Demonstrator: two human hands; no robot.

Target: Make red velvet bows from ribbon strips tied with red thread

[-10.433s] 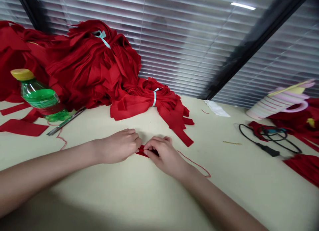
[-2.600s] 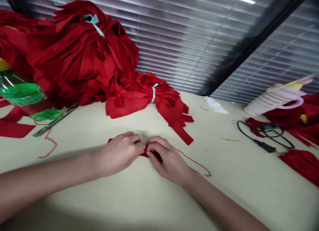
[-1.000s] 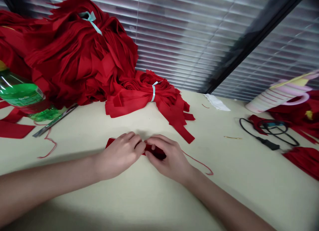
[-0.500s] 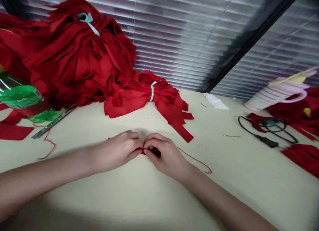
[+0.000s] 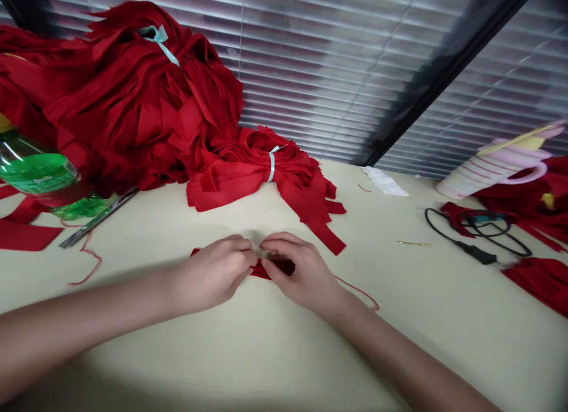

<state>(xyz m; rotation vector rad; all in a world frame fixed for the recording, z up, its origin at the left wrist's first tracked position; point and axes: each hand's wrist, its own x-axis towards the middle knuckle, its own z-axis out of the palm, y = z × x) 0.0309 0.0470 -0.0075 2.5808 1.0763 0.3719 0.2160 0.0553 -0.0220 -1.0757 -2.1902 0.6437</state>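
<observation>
A narrow strip of red cloth (image 5: 261,272) lies on the pale table under both hands, most of it covered by them. My left hand (image 5: 225,267) is closed, thumb and fingers pinched together on the strip. Close beside it, my right hand (image 5: 298,269) arches over the strip's other part. Its thumb and forefinger stand apart, with the thumb tip close to the cloth. From beneath the right wrist a red thread (image 5: 361,293) runs out across the table. Whether a needle is in the fingers I cannot make out.
Large tied bundles of red cloth (image 5: 146,110) and a smaller bundle (image 5: 248,175) lie at the back. A green bottle (image 5: 39,172) and a metal strip (image 5: 100,216) are left. Right are a striped cup (image 5: 483,172), a black cable (image 5: 474,249) and a thin gold-coloured piece (image 5: 413,243).
My right hand has let its pinch go, moved slightly right and parted its thumb from the forefinger. My left hand stays closed on the strip. More of the red cloth shows between the hands.
</observation>
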